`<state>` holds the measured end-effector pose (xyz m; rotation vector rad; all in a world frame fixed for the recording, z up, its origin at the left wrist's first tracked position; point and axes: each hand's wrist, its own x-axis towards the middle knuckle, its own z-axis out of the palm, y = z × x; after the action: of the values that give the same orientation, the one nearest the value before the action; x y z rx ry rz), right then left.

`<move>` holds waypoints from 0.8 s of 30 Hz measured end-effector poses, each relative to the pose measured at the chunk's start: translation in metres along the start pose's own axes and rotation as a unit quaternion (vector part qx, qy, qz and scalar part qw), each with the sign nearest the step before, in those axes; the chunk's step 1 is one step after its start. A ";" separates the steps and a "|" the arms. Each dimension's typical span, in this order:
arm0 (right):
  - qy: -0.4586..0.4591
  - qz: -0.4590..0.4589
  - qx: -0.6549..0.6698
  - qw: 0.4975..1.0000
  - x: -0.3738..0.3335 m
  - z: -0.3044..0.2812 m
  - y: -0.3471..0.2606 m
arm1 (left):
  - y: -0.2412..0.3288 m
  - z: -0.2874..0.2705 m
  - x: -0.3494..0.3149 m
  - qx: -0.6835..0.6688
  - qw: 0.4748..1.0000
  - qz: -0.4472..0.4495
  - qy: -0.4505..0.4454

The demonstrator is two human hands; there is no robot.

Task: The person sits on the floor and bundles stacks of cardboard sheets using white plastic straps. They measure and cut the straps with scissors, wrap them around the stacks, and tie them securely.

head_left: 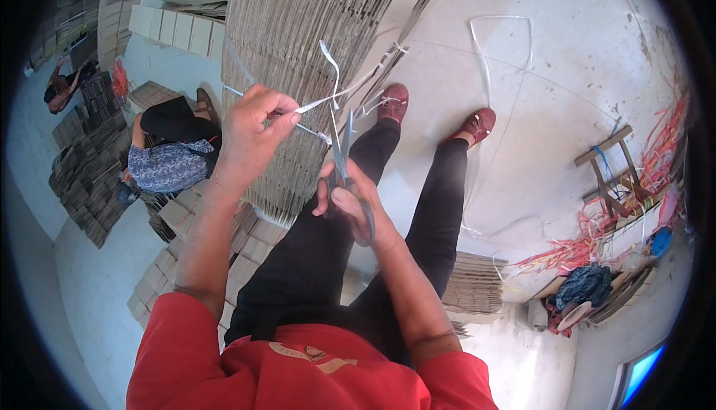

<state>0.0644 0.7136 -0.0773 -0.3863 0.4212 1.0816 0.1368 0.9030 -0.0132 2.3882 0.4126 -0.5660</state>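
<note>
White plastic strapping (328, 100) ran taut from the left hand (253, 130) toward the right, across the face of a tall bundle of flattened cardboard sheets (298, 44) that stood just beyond the person's knees. The left hand was raised in front of that bundle, its fingers curled and its thumb and forefinger pinching the strap. Just to the right and a little nearer, the right hand (354, 205) gripped a pair of scissors (344, 164), with the fingers closed through and around the dark handle loops and the blades pointing up and away. The blade tips sat against the strap close to the left hand's pinch; whether the blades were parted or shut could not be told. Loose ends of the same strapping curled above the blades and trailed off to the right near the bundle's edge.

Below the hands were the person's black trousers (321, 261) and dark red shoes (477, 123) on the pale concrete floor (552, 74). Another loop of white strap (500, 37) lay on the floor farther right. At the far right, a small wooden stool (608, 167) stood beside a tangle of red and orange strapping (656, 149). On the left, a second person in a patterned blue top (168, 164) crouched among more stacks of cardboard (93, 171), well apart from the hands.
</note>
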 end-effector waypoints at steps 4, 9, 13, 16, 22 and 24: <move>-0.004 -0.001 -0.043 0.999 0.014 0.003 -0.009 | 0.002 0.001 0.003 -0.024 1.000 -0.001 0.009; -0.001 0.007 -0.037 0.999 0.032 0.013 -0.015 | 0.003 0.000 0.004 -0.033 0.999 -0.003 0.002; 0.000 0.007 -0.060 0.998 0.038 0.020 -0.018 | 0.003 -0.001 0.002 -0.031 0.999 -0.008 -0.001; -0.012 0.012 -0.080 0.997 0.041 0.022 -0.021 | 0.005 -0.004 0.000 -0.001 1.000 -0.012 0.001; 0.003 0.001 -0.060 0.998 0.046 0.025 -0.018 | 0.001 -0.006 -0.002 0.016 1.000 -0.019 0.014; 0.011 0.000 -0.047 0.999 0.044 0.025 -0.019 | 0.001 -0.006 -0.001 0.010 1.000 -0.013 0.011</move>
<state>0.1031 0.7516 -0.0766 -0.4808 0.3905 1.0995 0.1382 0.9065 -0.0083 2.4141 0.4516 -0.5581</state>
